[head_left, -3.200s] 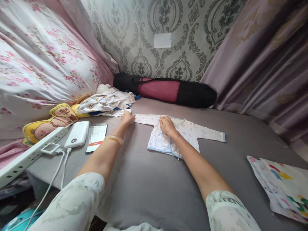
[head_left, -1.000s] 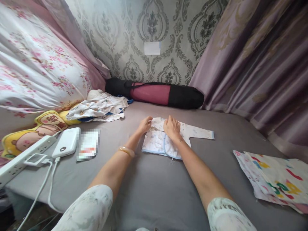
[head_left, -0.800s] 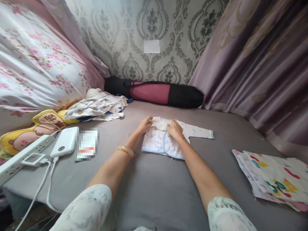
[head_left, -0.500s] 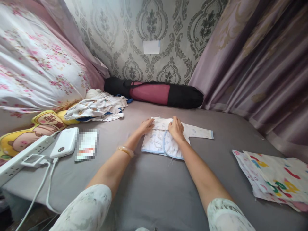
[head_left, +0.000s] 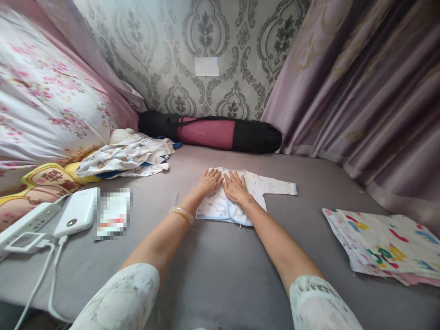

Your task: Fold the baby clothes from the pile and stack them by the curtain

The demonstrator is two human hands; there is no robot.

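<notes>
A small white baby shirt (head_left: pixel 256 187) with light-blue edging and a faint print lies on the grey bed sheet (head_left: pixel 213 266). Its right-hand sleeve stretches out flat; no sleeve shows sticking out on the left. My left hand (head_left: pixel 209 182) rests flat on the upper left part of the shirt, fingers spread. Beside it, my right hand (head_left: pixel 235 187) presses flat near the middle of the chest, fingers apart and pointing away from me. Both palms cover part of the cloth. Neither hand grips it.
Folded printed cloths (head_left: pixel 388 243) lie at the right. To the left are a white power bank (head_left: pixel 80 213), a power strip (head_left: pixel 37 217), cables, a blurred packet (head_left: pixel 114 213), a yellow pillow (head_left: pixel 51 181) and crumpled clothes (head_left: pixel 127 156). A black-and-maroon long bag (head_left: pixel 206 133) lies along the wall.
My hands have let go of the shirt's upper edge and now lie flat on it. My right hand has moved left towards the left one. The folded-down top of the shirt is now spread flat.
</notes>
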